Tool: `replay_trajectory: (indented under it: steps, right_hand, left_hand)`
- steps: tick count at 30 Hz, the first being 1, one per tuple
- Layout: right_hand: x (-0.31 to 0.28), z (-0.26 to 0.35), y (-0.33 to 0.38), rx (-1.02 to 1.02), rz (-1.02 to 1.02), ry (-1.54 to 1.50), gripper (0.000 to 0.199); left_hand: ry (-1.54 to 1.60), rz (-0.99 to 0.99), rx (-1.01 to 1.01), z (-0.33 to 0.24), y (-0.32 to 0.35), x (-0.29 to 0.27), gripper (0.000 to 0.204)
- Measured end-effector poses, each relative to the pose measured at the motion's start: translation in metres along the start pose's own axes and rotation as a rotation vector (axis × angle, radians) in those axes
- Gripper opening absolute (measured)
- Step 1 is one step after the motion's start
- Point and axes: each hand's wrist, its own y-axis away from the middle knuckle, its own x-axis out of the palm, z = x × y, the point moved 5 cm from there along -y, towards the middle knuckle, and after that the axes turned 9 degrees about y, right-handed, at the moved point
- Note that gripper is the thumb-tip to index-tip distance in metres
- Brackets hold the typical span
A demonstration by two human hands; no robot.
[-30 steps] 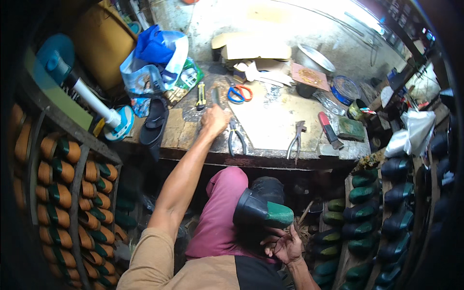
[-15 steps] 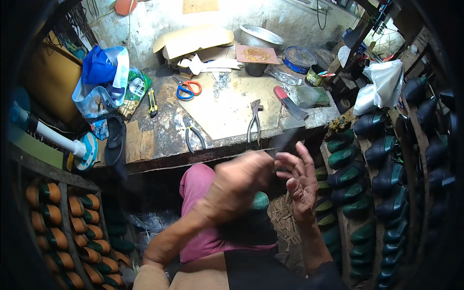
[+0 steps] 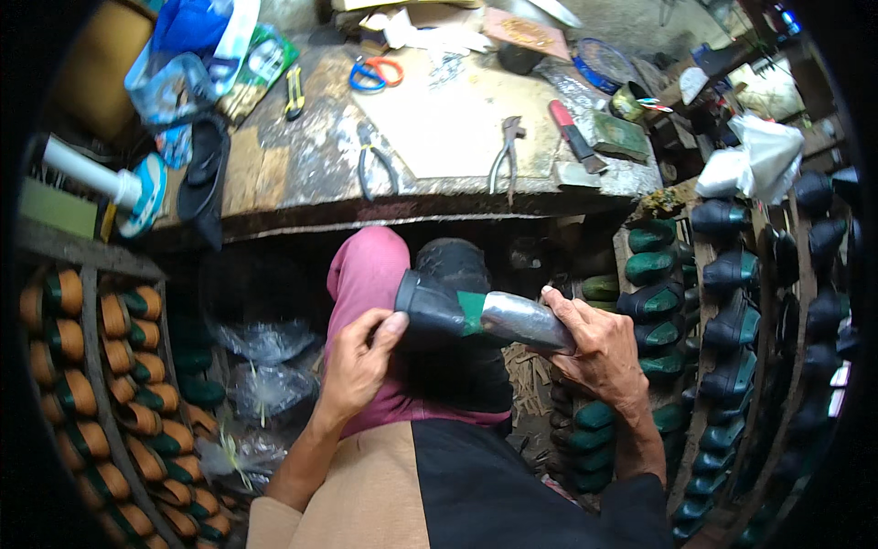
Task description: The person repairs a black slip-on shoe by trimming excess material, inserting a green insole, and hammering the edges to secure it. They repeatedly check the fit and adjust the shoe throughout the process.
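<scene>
Low — left hand (image 3: 357,366) pinching shoe (image 3: 432,306), right (image 3: 599,352) clasping metal (image 3: 523,319).

On the surface (image 3: 317,114) before the legs (image 3: 370,258), the scissors (image 3: 376,73) lie behind the pliers (image 3: 376,165), the cutter (image 3: 294,94) left of both. The pincers (image 3: 508,154) rest partly on the board (image 3: 448,133), right of the pliers. The shoe form (image 3: 471,313) is above the legs, between left grip (image 3: 359,357) and right grip (image 3: 599,355). Columns of footwear (image 3: 163,398) flank both sides.
</scene>
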Motion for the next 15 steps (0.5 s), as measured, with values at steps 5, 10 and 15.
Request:
replay_trajectory:
  steps: [5, 10, 15]
  right_hand:
    - [-0.014, 0.02, -0.009, -0.117, 0.292, 0.264, 0.091]
    - [-0.039, 0.034, -0.025, -0.119, 0.366, 0.374, 0.089]
    - [-0.056, 0.052, -0.047, -0.137, 0.52, 0.446, 0.084]
  left_hand:
    - [0.437, 0.13, -0.1, 0.023, -0.022, 0.024, 0.028]
    - [0.682, 0.265, -0.203, 0.023, -0.042, 0.032, 0.024]
    - [0.924, 0.275, -0.306, 0.037, -0.039, 0.03, 0.034]
